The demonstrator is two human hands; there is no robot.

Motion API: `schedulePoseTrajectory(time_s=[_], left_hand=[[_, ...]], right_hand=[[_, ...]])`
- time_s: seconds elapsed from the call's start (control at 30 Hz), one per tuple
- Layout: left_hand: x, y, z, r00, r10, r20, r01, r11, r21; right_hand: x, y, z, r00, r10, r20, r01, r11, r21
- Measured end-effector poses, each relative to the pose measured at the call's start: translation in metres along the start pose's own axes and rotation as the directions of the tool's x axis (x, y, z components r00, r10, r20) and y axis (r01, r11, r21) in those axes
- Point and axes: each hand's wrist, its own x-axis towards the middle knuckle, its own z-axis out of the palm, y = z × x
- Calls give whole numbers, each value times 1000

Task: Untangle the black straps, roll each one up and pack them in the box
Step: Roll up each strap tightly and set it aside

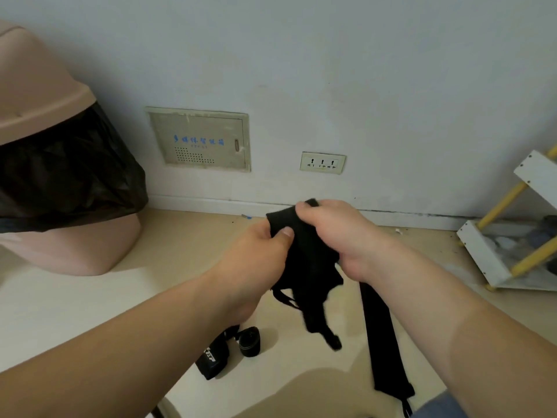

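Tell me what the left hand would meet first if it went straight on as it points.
Probably the right hand, gripping the same strap just ahead of the left hand; depth is unclear.

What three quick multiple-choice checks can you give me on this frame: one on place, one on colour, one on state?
1. Where is the rolled strap?
A. inside the bin
B. on the floor
C. hung on the wall

2. What colour are the bars of the white rack?
A. yellow
B. red
C. blue

3. How is the tangled strap held?
A. lying untouched
B. by one hand only
C. by both the left hand and the right hand, ends dangling

Answers:
1 B: it lies on the floor beside a black pouch with white lettering.
2 A: the slanted bars are plainly yellow.
3 C: fingers of both hands curl round it, with loose ends hanging below.
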Motion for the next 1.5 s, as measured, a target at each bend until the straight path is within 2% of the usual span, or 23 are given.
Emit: schedulePoseTrajectory(time_s=[0.13,0.3,0.43,0.63,0.73,0.83,0.93,1.03,1.13,1.23,1.33,1.4,1.43,1.5], left_hand=[[4,4,-12,999,-36,34,40,990,-136],[3,10,-16,998,-33,53,50,933,-356],[0,9,-15,998,-43,56,62,914,-400],[2,8,-17,998,10,59,11,937,-348],[7,6,-20,997,16,78,2,974,-228],[10,2,-20,994,13,108,-6,998,-59],[8,0,-17,994,34,106,-38,999,36],[8,2,-17,995,83,61,-83,997,-5],[9,6,-18,995,100,0,-99,984,-149],[7,8,-20,995,90,39,-82,981,-178],[7,10,-26,996,86,9,-85,995,-46],[11,9,-32,972,207,-111,-183,963,198],[14,8,-37,938,312,-151,-244,904,352],[14,5,-42,889,453,-57,-351,758,550]], right_hand=[[-9,9,-4,993,20,113,-2,987,-159],[-16,10,-3,985,1,175,21,992,-122],[-17,15,12,989,-62,134,74,994,-82],[-17,10,16,987,-120,106,129,988,-82],[-15,5,9,991,-127,34,131,971,-200],[-8,2,1,994,-95,-59,86,986,-144],[-5,3,0,997,-48,-66,41,995,-95],[-3,6,-2,999,-28,-28,27,999,-34],[-8,0,-8,997,-18,76,11,996,94],[-12,0,-11,994,-42,105,37,998,57],[-10,2,-11,997,-46,58,44,999,32],[-7,1,-14,1000,-25,10,24,997,73],[-5,1,-16,1000,-15,-11,16,996,93],[-3,1,-18,1000,3,-20,0,991,131]])
